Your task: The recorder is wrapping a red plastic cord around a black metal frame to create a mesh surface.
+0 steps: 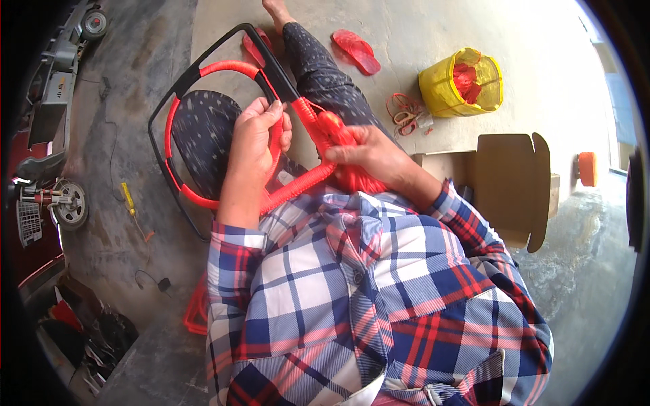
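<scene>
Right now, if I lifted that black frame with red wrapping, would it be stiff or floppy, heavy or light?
The black frame would probably feel stiff, since it spreads past the left hand without folding. It may be light for its size, as its middle is mostly open.

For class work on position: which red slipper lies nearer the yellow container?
The slipper right of the bare foot; the other is partly behind the black frame.
</scene>
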The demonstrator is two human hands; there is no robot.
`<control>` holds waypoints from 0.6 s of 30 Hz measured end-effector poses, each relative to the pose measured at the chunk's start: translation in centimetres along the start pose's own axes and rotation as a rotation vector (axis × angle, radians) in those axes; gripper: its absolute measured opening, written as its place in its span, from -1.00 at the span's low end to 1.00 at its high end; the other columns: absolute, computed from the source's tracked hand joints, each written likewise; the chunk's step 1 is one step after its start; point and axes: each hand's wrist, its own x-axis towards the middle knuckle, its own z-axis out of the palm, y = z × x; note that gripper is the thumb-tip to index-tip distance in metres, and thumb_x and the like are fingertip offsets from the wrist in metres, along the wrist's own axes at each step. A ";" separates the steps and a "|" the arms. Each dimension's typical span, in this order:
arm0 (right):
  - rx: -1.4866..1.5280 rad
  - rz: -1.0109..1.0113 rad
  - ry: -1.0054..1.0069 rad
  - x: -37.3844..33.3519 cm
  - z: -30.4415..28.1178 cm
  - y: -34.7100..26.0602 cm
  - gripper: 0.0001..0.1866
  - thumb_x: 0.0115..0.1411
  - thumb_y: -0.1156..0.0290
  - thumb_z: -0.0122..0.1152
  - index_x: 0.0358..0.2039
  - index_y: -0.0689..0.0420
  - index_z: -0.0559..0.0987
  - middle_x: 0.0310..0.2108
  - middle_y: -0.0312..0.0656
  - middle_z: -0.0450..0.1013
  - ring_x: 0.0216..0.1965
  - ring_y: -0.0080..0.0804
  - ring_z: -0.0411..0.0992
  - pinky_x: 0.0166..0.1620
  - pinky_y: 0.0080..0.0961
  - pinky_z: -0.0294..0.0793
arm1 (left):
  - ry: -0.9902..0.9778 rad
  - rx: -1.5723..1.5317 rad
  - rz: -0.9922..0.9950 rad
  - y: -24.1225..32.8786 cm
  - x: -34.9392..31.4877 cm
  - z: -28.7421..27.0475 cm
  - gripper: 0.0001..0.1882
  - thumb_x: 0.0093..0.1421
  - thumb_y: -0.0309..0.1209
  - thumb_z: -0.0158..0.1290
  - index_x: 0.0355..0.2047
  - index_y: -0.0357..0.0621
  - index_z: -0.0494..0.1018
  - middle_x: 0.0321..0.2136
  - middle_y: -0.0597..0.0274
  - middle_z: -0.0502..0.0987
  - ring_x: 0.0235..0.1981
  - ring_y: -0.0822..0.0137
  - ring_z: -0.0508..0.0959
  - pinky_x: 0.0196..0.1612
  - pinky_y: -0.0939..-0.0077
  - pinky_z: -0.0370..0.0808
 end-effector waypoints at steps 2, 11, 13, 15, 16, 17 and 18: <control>0.069 -0.050 -0.004 -0.6 -0.8 -0.1 -0.86 0.19 0.45 0.22 -0.29 0.25 0.56 -0.48 -0.24 0.53 -0.53 -0.58 0.48 -0.40 -0.66 0.50 | -0.013 -0.016 0.019 1.0 -1.2 0.3 -0.89 0.29 -0.41 -0.06 -0.34 -0.19 0.36 -0.62 0.24 0.42 -0.75 0.44 0.36 -0.67 0.59 0.28; 0.142 -0.203 0.065 0.6 -1.0 -1.8 -0.84 0.23 0.37 0.18 -0.32 0.20 0.56 -0.61 -0.32 0.44 -0.61 -0.63 0.38 -0.53 -0.72 0.39 | -0.195 0.015 -0.078 -0.2 -5.0 1.8 -0.90 0.28 -0.38 -0.04 -0.35 -0.12 0.36 -0.65 0.23 0.44 -0.77 0.43 0.35 -0.69 0.63 0.29; 0.141 -0.084 -0.087 0.7 -0.7 -1.9 -0.82 0.23 0.34 0.19 -0.32 0.20 0.56 -0.60 -0.32 0.45 -0.61 -0.63 0.39 -0.52 -0.73 0.39 | -0.179 -0.100 -0.094 -0.6 -5.1 2.5 -0.82 0.32 -0.30 -0.09 -0.32 -0.14 0.36 -0.63 0.18 0.45 -0.76 0.40 0.38 -0.68 0.60 0.32; 0.134 -0.077 -0.124 1.0 -1.9 -1.5 -0.78 0.26 0.30 0.15 -0.30 0.21 0.55 -0.60 -0.32 0.45 -0.61 -0.63 0.39 -0.52 -0.73 0.39 | -0.157 -0.124 -0.078 -1.1 -5.3 2.4 -0.78 0.34 -0.27 -0.12 -0.31 -0.16 0.36 -0.63 0.16 0.46 -0.75 0.39 0.40 -0.67 0.58 0.33; 0.174 -0.098 -0.060 0.8 -2.6 -1.8 -0.75 0.28 0.29 0.11 -0.28 0.24 0.54 -0.60 -0.30 0.43 -0.61 -0.60 0.39 -0.51 -0.70 0.39 | -0.134 -0.145 -0.064 -1.3 -5.3 2.2 -0.74 0.36 -0.23 -0.15 -0.30 -0.18 0.36 -0.62 0.13 0.47 -0.74 0.37 0.41 -0.66 0.57 0.35; 0.214 -0.120 0.005 0.6 -3.5 -2.1 -0.72 0.29 0.27 0.07 -0.26 0.27 0.52 -0.61 -0.29 0.42 -0.62 -0.57 0.38 -0.50 -0.68 0.39 | -0.132 -0.151 -0.059 -1.5 -5.2 2.0 -0.74 0.36 -0.23 -0.15 -0.30 -0.18 0.36 -0.62 0.13 0.47 -0.74 0.37 0.41 -0.66 0.57 0.35; 0.260 -0.237 0.054 0.7 -5.0 -1.9 -0.67 0.31 0.22 0.03 -0.24 0.28 0.51 -0.62 -0.30 0.40 -0.62 -0.57 0.37 -0.50 -0.68 0.38 | -0.145 -0.149 -0.058 -1.8 -5.1 1.9 -0.72 0.36 -0.23 -0.16 -0.29 -0.20 0.36 -0.61 0.13 0.47 -0.74 0.37 0.42 -0.66 0.56 0.35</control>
